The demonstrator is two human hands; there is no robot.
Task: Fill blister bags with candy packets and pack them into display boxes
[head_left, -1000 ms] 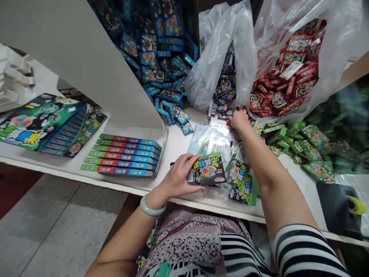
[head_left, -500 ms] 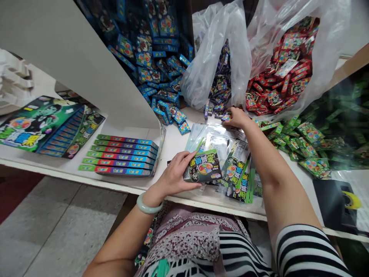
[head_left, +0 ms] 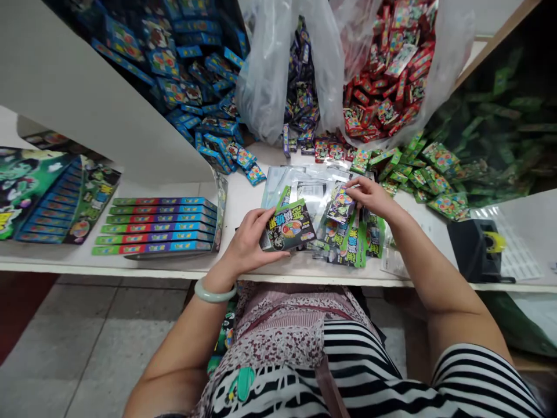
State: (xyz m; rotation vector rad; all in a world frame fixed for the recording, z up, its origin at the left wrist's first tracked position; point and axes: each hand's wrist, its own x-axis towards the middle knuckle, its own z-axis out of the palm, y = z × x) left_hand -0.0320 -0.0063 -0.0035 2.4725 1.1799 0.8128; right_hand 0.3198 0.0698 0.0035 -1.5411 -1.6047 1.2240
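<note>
My left hand (head_left: 248, 247), a pale bangle on its wrist, grips a black-and-green candy pouch (head_left: 290, 227) by its left side. Between the fingertips of my right hand (head_left: 372, 197) is a small dark candy box (head_left: 340, 203) with a cartoon print. It is just right of the held pouch, above other printed pouches (head_left: 350, 247) lying on the white counter. Behind both hands lie clear plastic sleeves (head_left: 278, 181). Whether the held pouch's mouth is parted cannot be made out.
Small boxes lie in colour groups: blue (head_left: 217, 125) at back left, purple (head_left: 302, 96) and red (head_left: 387, 98) in plastic bags, green (head_left: 439, 168) at right. Stacked multicoloured boxes (head_left: 159, 226) stand left. A black tape dispenser (head_left: 472, 249) sits right, near the counter edge (head_left: 143, 270).
My right hand has come back from the purple boxes towards the pouch, bringing a small candy box. My left hand keeps its hold on the pouch. The camera view has shifted.
</note>
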